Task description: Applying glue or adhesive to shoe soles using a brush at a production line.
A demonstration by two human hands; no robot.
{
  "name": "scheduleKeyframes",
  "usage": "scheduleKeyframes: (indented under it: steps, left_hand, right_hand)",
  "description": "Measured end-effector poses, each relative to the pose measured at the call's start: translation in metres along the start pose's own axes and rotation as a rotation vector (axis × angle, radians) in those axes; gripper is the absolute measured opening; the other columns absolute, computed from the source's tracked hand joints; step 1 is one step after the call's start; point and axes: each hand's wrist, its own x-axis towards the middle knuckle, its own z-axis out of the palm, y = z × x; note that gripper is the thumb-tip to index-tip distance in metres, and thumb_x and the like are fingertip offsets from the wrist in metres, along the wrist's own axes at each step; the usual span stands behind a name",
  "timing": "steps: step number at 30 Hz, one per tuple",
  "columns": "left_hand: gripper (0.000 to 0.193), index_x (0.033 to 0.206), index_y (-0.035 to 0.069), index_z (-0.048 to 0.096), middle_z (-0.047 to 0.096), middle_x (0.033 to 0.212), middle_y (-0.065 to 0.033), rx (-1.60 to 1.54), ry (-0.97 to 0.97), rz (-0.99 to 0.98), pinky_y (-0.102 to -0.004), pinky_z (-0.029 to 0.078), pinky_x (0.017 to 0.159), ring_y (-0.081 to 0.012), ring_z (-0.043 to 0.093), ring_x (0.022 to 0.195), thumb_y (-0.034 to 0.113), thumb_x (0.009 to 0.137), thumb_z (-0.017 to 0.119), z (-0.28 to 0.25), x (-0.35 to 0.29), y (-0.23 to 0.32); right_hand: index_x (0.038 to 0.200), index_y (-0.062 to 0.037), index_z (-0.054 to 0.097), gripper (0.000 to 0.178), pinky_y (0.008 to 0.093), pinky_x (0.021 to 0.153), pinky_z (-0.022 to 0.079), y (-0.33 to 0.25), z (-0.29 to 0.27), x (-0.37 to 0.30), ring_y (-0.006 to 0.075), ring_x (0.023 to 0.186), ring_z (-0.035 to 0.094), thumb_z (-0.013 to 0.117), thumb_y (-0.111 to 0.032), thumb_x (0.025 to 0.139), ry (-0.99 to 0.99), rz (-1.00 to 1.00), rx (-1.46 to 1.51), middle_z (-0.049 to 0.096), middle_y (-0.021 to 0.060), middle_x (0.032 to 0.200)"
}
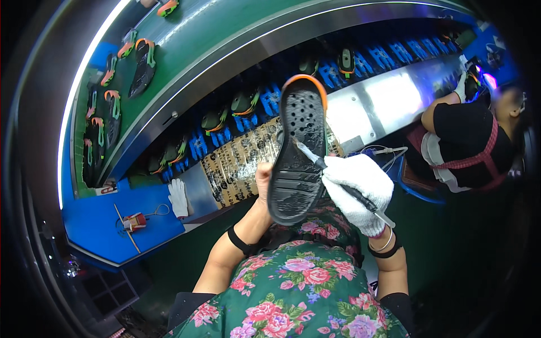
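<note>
A black shoe sole [296,188] with an orange rim at its far end is held up in front of me, its inner face toward me. Small holes dot its upper half, and ridges cross its lower half. My left hand [263,179], bare, grips the sole's left edge; most of its fingers are hidden behind it. In a white knit glove, my right hand [360,191] is closed around a slim brush [310,154] with a dark handle. Its bristle tip lies over the sole just below the holes; whether it touches cannot be told.
Beyond the sole runs a taped cardboard strip [239,163] beside a metal ledge [366,110] and blue racks [329,73] with shoe pieces. Farther back, a green belt [186,42] carries more. At left, a white glove [178,198] lies near a blue table [93,225]. A co-worker [459,132] sits right.
</note>
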Motion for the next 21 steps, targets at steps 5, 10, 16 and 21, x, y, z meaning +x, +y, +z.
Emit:
scheduleKeyframes:
  steps: [5,10,16,21]
  left_hand:
    - [0.097,0.155,0.008,0.042,0.038,0.162,-0.0188,-0.06,-0.085,-0.036,-0.0609,0.039,0.117,-0.0448,0.045,0.142,0.072,0.086,0.066,0.059,0.021,-0.024]
    - [0.099,0.159,0.011,0.034,0.044,0.158,-0.018,-0.381,-0.058,-0.136,-0.0603,0.038,0.118,-0.037,0.049,0.141,0.078,0.089,0.055,0.048,0.019,-0.032]
    - [0.084,0.157,0.009,0.04,0.049,0.155,-0.0174,-0.198,-0.282,-0.087,-0.0565,0.037,0.12,-0.0354,0.051,0.14,0.07,0.099,0.048,0.018,0.018,-0.04]
    - [0.086,0.156,0.008,0.04,0.051,0.153,-0.0185,-0.171,-0.19,-0.081,-0.0556,0.04,0.118,-0.0354,0.053,0.138,0.071,0.099,0.046,0.019,0.019,-0.034]
  right_hand:
    - [0.103,-0.0054,0.078,0.031,0.0358,0.076,0.058,0.0,-0.008,0.013,0.0265,0.085,0.073,0.081,0.002,0.074,-0.026,-0.085,-0.081,0.078,0.0116,0.104]
    - [0.104,-0.0051,0.079,0.03,0.0391,0.081,0.058,-0.003,-0.005,0.033,0.0283,0.093,0.074,0.079,0.001,0.075,0.012,-0.174,-0.171,0.078,0.0136,0.106]
    - [0.136,-0.0037,0.063,0.045,0.0431,0.109,0.047,0.019,0.013,-0.002,0.0291,0.123,0.064,0.07,-0.012,0.093,-0.176,-0.13,-0.194,0.068,0.0149,0.131]
    - [0.124,-0.0058,0.072,0.031,0.0439,0.107,0.048,0.004,0.004,0.014,0.0316,0.115,0.067,0.07,-0.013,0.093,-0.079,-0.012,-0.052,0.071,0.0156,0.125]
